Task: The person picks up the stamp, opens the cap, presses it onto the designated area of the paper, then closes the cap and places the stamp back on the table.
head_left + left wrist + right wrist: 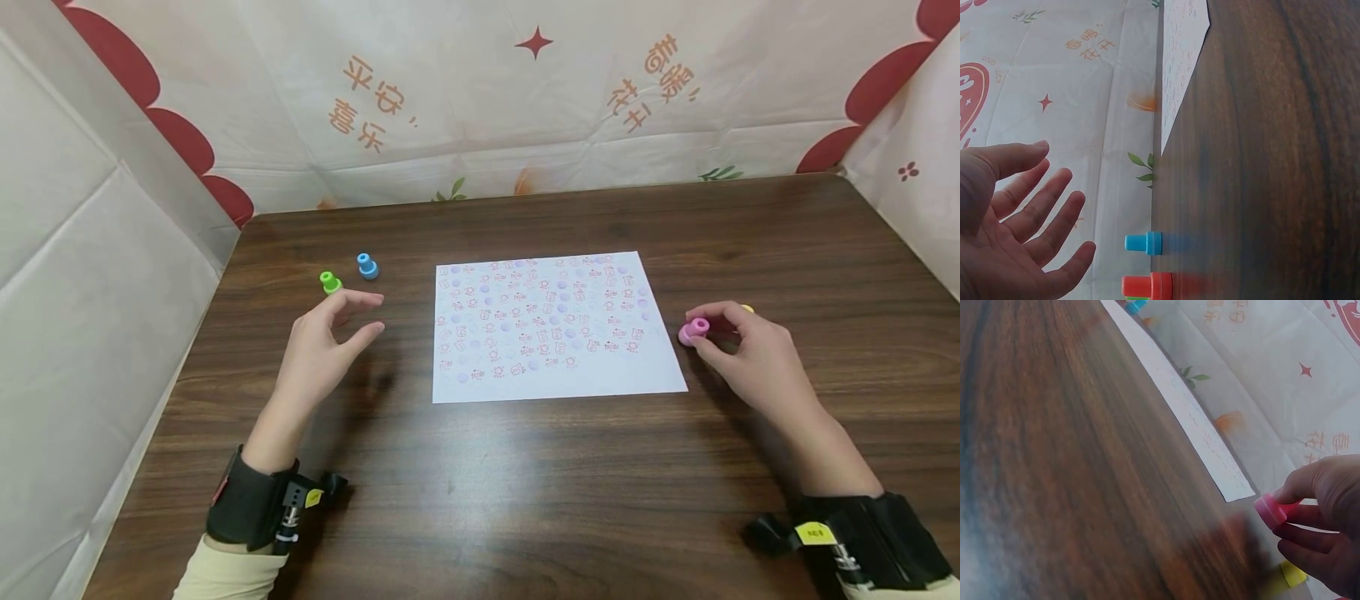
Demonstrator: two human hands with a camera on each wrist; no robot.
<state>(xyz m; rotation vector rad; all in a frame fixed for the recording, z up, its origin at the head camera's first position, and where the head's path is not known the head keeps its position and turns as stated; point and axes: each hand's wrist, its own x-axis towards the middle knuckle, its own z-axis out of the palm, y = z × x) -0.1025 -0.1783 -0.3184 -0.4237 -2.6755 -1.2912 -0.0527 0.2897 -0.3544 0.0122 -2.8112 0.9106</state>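
Note:
A pink stamp (686, 336) is pinched between the thumb and fingers of my right hand (765, 362), just off the paper's right edge. In the right wrist view the stamp (1269, 512) tilts, held near the table. My left hand (315, 350) hovers at the left with fingers spread and nothing in it. Near it stand a green stamp (330, 285), a blue stamp (367, 268) and a red stamp (1147, 287); the hand hides the red one in the head view. White paper (615, 379) covered with rows of small red and purple prints lies between the hands.
A yellow stamp (1293, 574) stands beyond my right hand, mostly hidden in the head view. The brown wooden table (480, 500) ends at a white printed cloth (480, 100) hanging behind it. Another white cloth (67, 275) borders the left side.

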